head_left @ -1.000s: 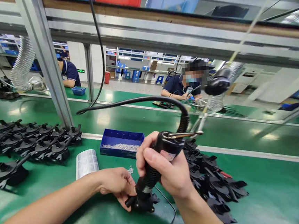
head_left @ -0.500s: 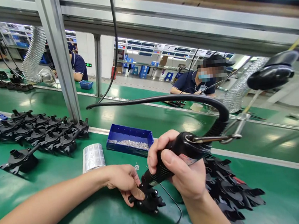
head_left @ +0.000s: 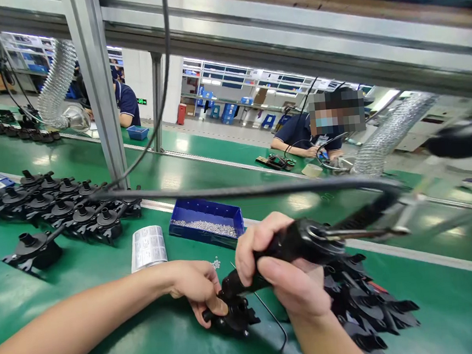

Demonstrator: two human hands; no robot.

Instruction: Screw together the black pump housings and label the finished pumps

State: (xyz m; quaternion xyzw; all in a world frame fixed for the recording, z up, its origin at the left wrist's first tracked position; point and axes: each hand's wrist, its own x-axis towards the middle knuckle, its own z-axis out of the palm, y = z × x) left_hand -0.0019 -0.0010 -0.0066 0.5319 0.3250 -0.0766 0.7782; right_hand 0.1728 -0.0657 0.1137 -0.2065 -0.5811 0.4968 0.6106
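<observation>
My left hand [head_left: 200, 290] grips a black plastic part [head_left: 234, 317] low on the green bench, thumb on top of it. My right hand [head_left: 283, 266] is wrapped round a black power screwdriver [head_left: 299, 243], which leans to the right. The tool's lower end meets the top of the black part beside my left fingertips; its exact tip is hidden. A black cable and a metal hook join the tool's upper end. Just beyond my left hand lies a small pile of tiny screws [head_left: 216, 263]. A blue bin [head_left: 206, 236] holds many more.
Rows of black parts [head_left: 60, 206] stand at the left, and more [head_left: 366, 298] lie at the right. A label roll [head_left: 149, 246] is behind my left forearm. A metal post [head_left: 98, 90] rises beyond the bench. Across it, a person in a mask [head_left: 298, 133] works with both arms on the table.
The screwdriver's upper end has tilted right and down with my right hand. Its cable and the hanging black balancer have swung. My left hand and the part stay almost in place.
</observation>
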